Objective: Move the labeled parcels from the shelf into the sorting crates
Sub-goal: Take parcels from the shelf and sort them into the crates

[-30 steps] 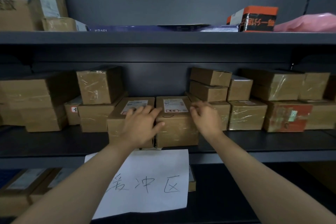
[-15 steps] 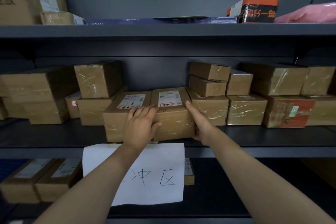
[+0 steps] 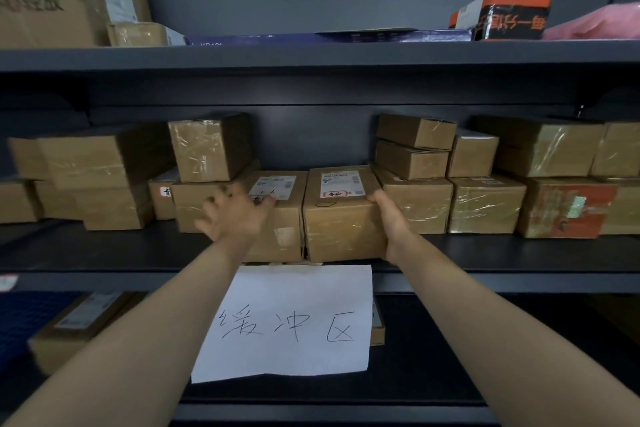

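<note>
Two brown parcels with white labels stand side by side at the front of the middle shelf [image 3: 485,258]. The left labeled parcel [image 3: 285,218] has my left hand [image 3: 235,215] over its left front, fingers spread and blurred, gripping nothing. The right labeled parcel [image 3: 341,222] carries a red-framed stamp on its label. My right hand [image 3: 393,222] lies flat against that parcel's right side, its fingers slipped between it and the neighbouring taped box [image 3: 420,208]. Both parcels rest on the shelf.
Taped unlabeled boxes crowd the middle shelf on both sides, some stacked two high [image 3: 414,146]. A white paper sign [image 3: 298,319] hangs from the shelf edge. The top shelf holds an orange-black box [image 3: 505,14]. Labeled parcels [image 3: 76,326] lie on the shelf below.
My left hand slid leftward, off the right parcel's front corner and onto the left parcel. My right hand stays along the right parcel's right side. The view has moved closer.
</note>
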Available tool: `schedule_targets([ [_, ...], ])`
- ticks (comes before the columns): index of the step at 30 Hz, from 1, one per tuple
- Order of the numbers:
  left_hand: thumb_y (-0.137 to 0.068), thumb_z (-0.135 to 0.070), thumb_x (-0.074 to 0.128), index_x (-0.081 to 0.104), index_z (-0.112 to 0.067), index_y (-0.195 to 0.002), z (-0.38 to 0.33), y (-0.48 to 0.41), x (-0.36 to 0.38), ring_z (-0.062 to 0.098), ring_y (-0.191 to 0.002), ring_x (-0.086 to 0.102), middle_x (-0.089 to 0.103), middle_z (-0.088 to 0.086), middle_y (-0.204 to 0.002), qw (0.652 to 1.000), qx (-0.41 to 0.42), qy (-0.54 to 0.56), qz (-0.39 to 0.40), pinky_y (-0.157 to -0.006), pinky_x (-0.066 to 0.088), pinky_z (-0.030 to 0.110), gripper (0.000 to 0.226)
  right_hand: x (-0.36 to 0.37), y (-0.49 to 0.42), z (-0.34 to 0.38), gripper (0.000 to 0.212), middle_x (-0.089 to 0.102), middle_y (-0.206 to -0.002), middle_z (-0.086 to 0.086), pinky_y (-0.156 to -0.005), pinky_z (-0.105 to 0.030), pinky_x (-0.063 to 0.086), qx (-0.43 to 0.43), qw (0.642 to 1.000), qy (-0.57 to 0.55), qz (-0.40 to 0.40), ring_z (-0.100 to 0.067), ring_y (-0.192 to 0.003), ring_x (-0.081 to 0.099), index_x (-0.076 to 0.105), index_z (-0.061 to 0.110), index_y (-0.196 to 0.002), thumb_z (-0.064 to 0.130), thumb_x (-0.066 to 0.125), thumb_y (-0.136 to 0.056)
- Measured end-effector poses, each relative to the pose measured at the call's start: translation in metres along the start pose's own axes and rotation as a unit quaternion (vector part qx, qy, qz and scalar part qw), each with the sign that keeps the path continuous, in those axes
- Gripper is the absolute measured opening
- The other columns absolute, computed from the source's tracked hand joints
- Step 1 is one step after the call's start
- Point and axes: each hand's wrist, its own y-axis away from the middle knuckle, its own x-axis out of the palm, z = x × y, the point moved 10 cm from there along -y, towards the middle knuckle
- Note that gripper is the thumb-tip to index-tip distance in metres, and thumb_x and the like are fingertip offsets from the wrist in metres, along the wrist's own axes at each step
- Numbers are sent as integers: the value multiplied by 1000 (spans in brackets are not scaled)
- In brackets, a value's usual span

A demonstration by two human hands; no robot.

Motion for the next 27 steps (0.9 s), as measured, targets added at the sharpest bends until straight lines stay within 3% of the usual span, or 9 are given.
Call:
schedule_targets([
  [2, -79, -63, 54, 34, -17, -138, 21, -8, 13, 39, -130, 30, 31, 17, -144, 991, -63, 107, 49, -107, 26, 54, 78, 1, 4, 0, 34, 67, -109, -11, -99, -46, 48, -10, 1000, -4, -10, -29, -105, 62, 62, 20, -99, 47, 62, -79],
  [4, -75, -61, 61, 39, -18, -133, 25, -12, 22, 38, -124, 39, 37, 16, -139, 970, -66, 222, 73, -104, 34, 51, 76, 2, 11, 0, 35, 66, -111, -11, -99, -47, 48, -22, 1000, -3, -22, -29, -106, 61, 62, 21, -99, 48, 63, -77],
  [6, -77, -53, 65, 44, -17, -130, 26, -8, 18, 37, -123, 41, 39, 15, -138, 959, -60, 268, 64, -103, 36, 48, 68, 2, 18, -2, 39, 66, -113, -10, -99, -47, 48, -29, 999, -5, -31, -28, -106, 61, 61, 22, -104, 49, 63, -75],
  [12, -79, -43, 69, 30, -14, -143, 29, 14, -22, 39, -129, 33, 32, 14, -141, 945, -47, 324, -21, -104, 33, 52, 80, 3, 52, -10, 31, 64, -103, -9, -73, -35, 53, -55, 996, -67, -27, -23, -91, 61, 58, 20, -109, 43, 54, -87],
  [17, -79, -37, 69, 27, -16, -144, 18, 37, -54, 35, -129, 31, 33, 13, -140, 932, -14, 355, -67, -105, 27, 49, 79, -8, 86, -10, 20, 63, -100, -8, -93, -42, 51, -73, 988, -111, -74, -21, -90, 60, 57, 22, -94, 42, 54, -90],
  [23, -78, -34, 67, 40, -24, -130, 16, 69, -87, 28, -124, 36, 39, 8, -135, 921, 28, 365, -134, -102, 26, 44, 59, -18, 117, -16, 22, 60, -113, -10, -98, -49, 49, -82, 987, -115, -78, -26, -107, 57, 56, 25, -99, 44, 55, -87],
  [27, -78, -30, 65, 42, -23, -126, 21, 89, -99, 28, -124, 36, 40, 8, -134, 915, 28, 374, -151, -104, 25, 46, 54, -22, 139, -18, 18, 59, -109, -8, -96, -49, 50, -90, 986, -121, -67, -24, -104, 56, 56, 27, -97, 43, 52, -90],
])
